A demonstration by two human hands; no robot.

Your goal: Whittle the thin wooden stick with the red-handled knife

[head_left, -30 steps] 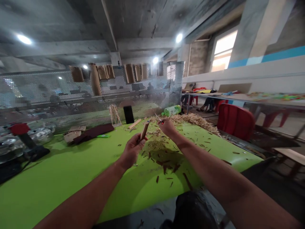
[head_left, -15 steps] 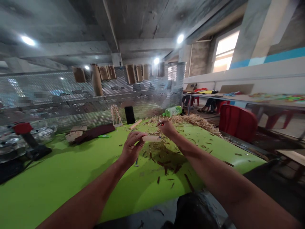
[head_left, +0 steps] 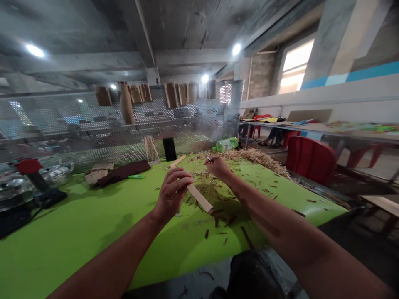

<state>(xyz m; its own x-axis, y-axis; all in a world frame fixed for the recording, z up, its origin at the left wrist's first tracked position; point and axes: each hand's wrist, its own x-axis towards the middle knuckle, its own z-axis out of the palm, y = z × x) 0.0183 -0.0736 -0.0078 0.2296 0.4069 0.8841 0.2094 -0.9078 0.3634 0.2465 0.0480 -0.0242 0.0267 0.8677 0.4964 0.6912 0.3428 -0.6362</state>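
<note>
- wood stick (head_left: 200, 199) pinched at one end between the left hand's (head_left: 174, 189) thumb and fingers
- right hand (head_left: 218, 167) closed around a small knife (head_left: 210, 160)

1. Left forearm (head_left: 121, 249): reaches diagonally inward over the green tabletop (head_left: 68, 220) from its near side.
2. Left wrist (head_left: 157, 216): raised above the tabletop, roughly in line with the forearm.
3. Left hand (head_left: 172, 192): above the tabletop's middle, fingers bent and close together in a pinching grip.
4. Right forearm (head_left: 280, 220): slants inward across the tabletop's right part, reaching farther over it than the left.
5. Right hand (head_left: 219, 168): above the tabletop's far part, fingers curled into a closed grip; hands apart.
</note>
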